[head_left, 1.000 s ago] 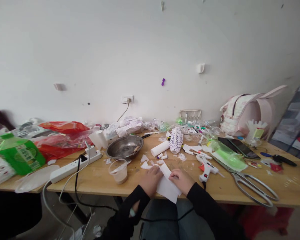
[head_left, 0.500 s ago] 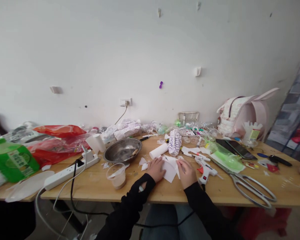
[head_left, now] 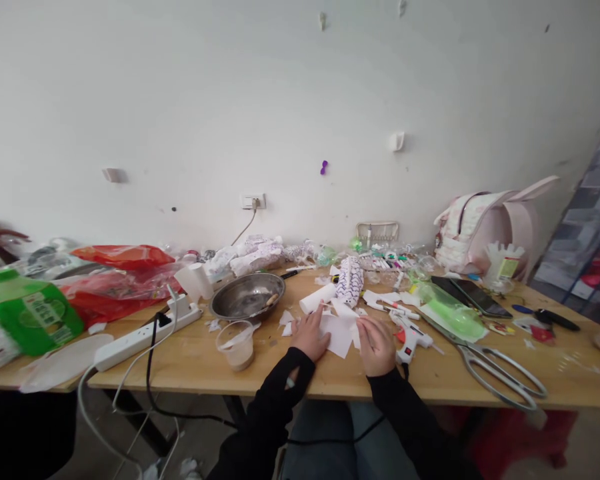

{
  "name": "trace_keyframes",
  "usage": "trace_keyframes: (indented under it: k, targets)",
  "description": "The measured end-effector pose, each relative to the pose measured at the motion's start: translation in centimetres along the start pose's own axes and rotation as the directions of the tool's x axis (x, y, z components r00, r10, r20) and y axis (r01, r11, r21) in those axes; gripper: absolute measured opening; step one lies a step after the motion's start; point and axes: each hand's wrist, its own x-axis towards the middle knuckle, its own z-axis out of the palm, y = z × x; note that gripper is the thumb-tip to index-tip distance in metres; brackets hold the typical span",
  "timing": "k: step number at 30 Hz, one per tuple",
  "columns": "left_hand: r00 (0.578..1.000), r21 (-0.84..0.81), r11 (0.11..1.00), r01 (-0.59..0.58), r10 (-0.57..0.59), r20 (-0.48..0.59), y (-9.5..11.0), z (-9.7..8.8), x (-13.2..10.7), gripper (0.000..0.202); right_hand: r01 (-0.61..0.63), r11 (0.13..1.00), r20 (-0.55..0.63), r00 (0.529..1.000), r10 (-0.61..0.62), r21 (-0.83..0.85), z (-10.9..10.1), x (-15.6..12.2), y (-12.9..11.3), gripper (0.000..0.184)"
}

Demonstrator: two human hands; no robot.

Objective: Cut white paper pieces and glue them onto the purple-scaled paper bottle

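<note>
My left hand (head_left: 310, 337) lies on a sheet of white paper (head_left: 338, 338), fingers stretched out over its left edge. Across from it my right hand (head_left: 376, 343) is closed, thumb and fingers pinching a lifted flap of white paper at the right. Just behind the hands rests a white paper roll (head_left: 317, 299). Beside that roll is a rounded white piece with dark purple wavy lines (head_left: 350, 281). A white glue gun (head_left: 411, 339) lies to the right of my right hand. Paper scraps (head_left: 287, 321) are scattered left of my left hand.
A metal bowl (head_left: 247, 297) and a plastic cup (head_left: 236, 343) stand left of my hands. Farther left are a power strip (head_left: 145, 337) and a green jug (head_left: 33, 312). Large scissors (head_left: 503, 373) reach the right front edge. Another person's hand (head_left: 0, 233) shows at far left.
The right part of the paper has been raised and curled between my hands. My left fingers have shifted slightly upward. Another person's hand has come into view at the far left.
</note>
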Motion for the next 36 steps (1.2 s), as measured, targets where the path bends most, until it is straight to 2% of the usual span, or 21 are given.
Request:
trace_keyframes:
  k: [2, 4, 5, 7, 9, 11, 13, 17, 20, 22, 25, 28, 31, 36]
  targets:
    - [0.990, -0.199, 0.976, 0.087, -0.107, -0.093, 0.0, -0.2, 0.1, 0.081, 0.019, 1.000, 0.029, 0.999, -0.019, -0.001, 0.1, -0.1, -0.1, 0.014]
    - [0.953, -0.410, 0.897, 0.166, -0.253, -0.167, -0.2, -0.4, 0.2, 0.082, 0.011, 1.000, 0.026, 1.000, -0.011, -0.009, 0.2, -0.1, 0.0, 0.015]
    - [0.930, -0.475, 0.859, 0.191, -0.313, -0.193, -0.3, -0.5, 0.2, 0.079, -0.001, 1.000, 0.018, 1.000, 0.001, -0.012, 0.2, -0.1, 0.1, 0.015]
    - [0.903, -0.532, 0.825, 0.192, -0.361, -0.235, -0.4, -0.7, 0.2, 0.073, -0.024, 1.000, 0.011, 1.000, 0.024, -0.013, 0.3, -0.1, 0.2, 0.015]
    - [0.903, -0.728, 0.681, 0.080, -0.358, -0.236, -0.4, -0.7, 0.1, 0.066, -0.032, 0.999, 0.035, 0.999, 0.032, -0.002, 0.4, -0.2, 0.3, 0.015]
    - [0.934, -0.906, 0.422, -0.039, -0.306, -0.183, 0.0, -0.5, 0.0, 0.055, -0.028, 0.999, 0.093, 0.995, 0.026, 0.026, 0.6, -0.4, 0.3, 0.015]
    - [0.968, -0.974, 0.220, -0.054, -0.228, -0.105, 0.6, -0.2, -0.1, 0.048, -0.029, 0.997, 0.176, 0.984, 0.016, 0.074, 0.8, -0.5, 0.2, 0.015]
    - [0.992, -0.996, 0.072, 0.049, -0.118, 0.040, 1.5, 0.3, -0.3, 0.047, -0.071, 0.973, 0.359, 0.933, -0.014, 0.221, 1.2, -0.6, -0.2, 0.017]
    - [0.990, -0.995, 0.011, 0.097, -0.101, 0.095, 1.3, 0.6, -0.2, 0.038, -0.139, 0.944, 0.442, 0.897, -0.008, 0.300, 1.2, -0.5, -0.4, 0.017]
    - [0.988, -0.996, -0.019, 0.081, -0.130, 0.083, 1.0, 0.6, -0.1, 0.032, -0.212, 0.926, 0.452, 0.891, 0.051, 0.314, 1.0, -0.5, -0.5, 0.017]
    - [0.983, -0.998, -0.054, 0.036, -0.176, 0.045, 0.6, 0.4, -0.2, 0.029, -0.395, 0.879, 0.402, 0.875, 0.270, 0.269, 0.9, -0.7, -0.4, 0.020]
    - [0.985, -0.995, -0.077, 0.059, -0.157, 0.071, 0.5, -0.3, -0.6, 0.033, -0.582, 0.784, 0.334, 0.799, 0.500, 0.218, 1.2, -1.1, 0.1, 0.027]
    - [0.982, -0.988, -0.060, 0.142, -0.118, 0.148, 0.2, -0.6, -0.9, 0.033, -0.657, 0.728, 0.325, 0.744, 0.583, 0.196, 1.4, -1.2, 0.3, 0.031]
    - [0.971, -0.976, 0.044, 0.213, -0.122, 0.206, -0.2, 0.9, -0.3, 0.031, -0.675, 0.714, 0.332, 0.727, 0.601, 0.186, 1.5, -1.1, 0.2, 0.033]
